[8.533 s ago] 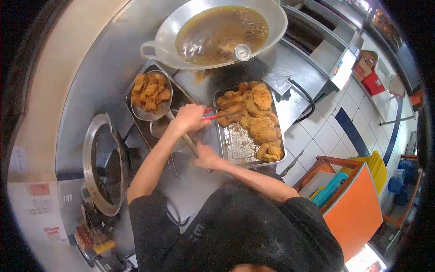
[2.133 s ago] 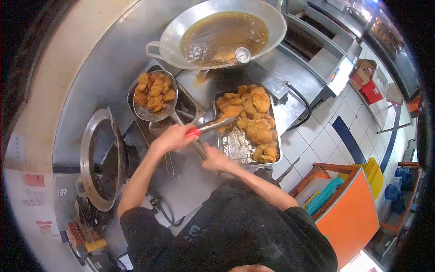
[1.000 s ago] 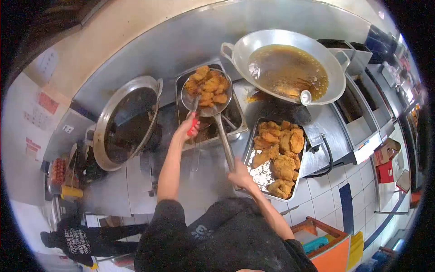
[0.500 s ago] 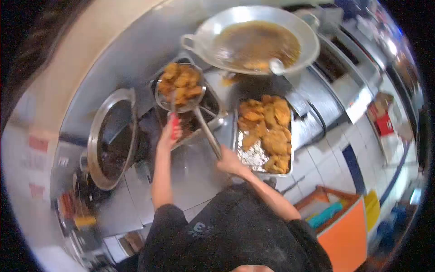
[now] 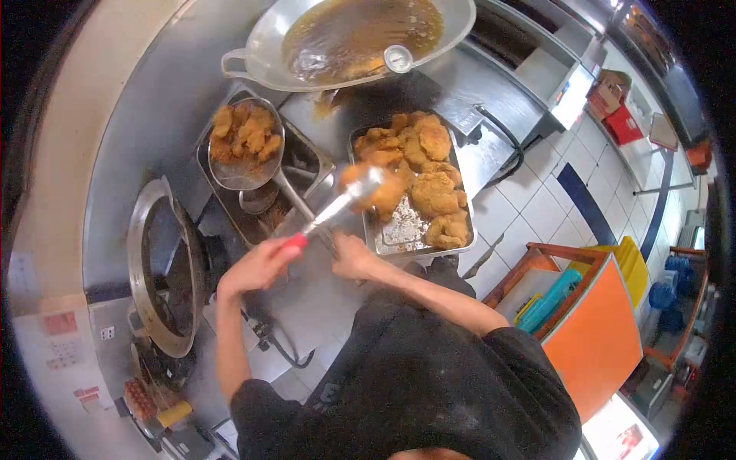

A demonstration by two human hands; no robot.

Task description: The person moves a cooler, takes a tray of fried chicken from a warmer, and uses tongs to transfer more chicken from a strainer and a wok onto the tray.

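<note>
My left hand (image 5: 259, 266) is closed on the red grip of metal tongs (image 5: 331, 212). A golden-brown piece of fried chicken (image 5: 389, 196), smeared by motion, is at the tongs' tip, over the left side of a metal tray (image 5: 404, 230). Several fried chicken pieces (image 5: 435, 193) lie in that tray. My right hand (image 5: 354, 257) grips the long handle of a round mesh skimmer (image 5: 295, 198). More fried pieces (image 5: 249, 132) sit in the skimmer's basket, which is above a rectangular metal pan (image 5: 318, 162).
A large wok of oil (image 5: 261, 65) stands at the top, with a round dial thermometer (image 5: 398, 59) at its edge. Another wok (image 5: 142, 268) is at left. An orange-sided cabinet (image 5: 594, 337) stands at lower right beside the tiled floor (image 5: 540, 215).
The tongs have swung right from the skimmer to the tray, with a fried chicken piece at their tip. Fewer pieces show in the skimmer. The camera view has shifted.
</note>
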